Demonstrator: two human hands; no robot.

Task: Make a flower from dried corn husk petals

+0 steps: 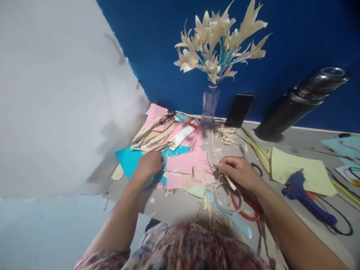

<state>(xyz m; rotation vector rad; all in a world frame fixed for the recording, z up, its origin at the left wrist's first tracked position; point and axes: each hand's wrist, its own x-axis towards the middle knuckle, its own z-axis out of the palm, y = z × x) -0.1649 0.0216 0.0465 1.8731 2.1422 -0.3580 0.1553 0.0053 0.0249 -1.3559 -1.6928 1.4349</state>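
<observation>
My left hand (150,164) is closed at the edge of a turquoise paper sheet (128,161), pinching one end of a thin stick (177,172) that lies across a pink paper sheet (187,165). My right hand (237,170) is closed in a pinch on a pale dried leaf strip (229,182), just above a roll of tape (227,198) and red-handled scissors (247,208). Pale leaf scraps lie scattered between the hands.
A clear vase (210,107) holds pale leaf flowers (218,41) at the back. A black phone (239,110) leans on the blue wall beside a dark bottle (300,103). A blue glue gun (305,197) lies on a yellow-green sheet (302,170) at right. More leaf strips (154,137) are piled on the left.
</observation>
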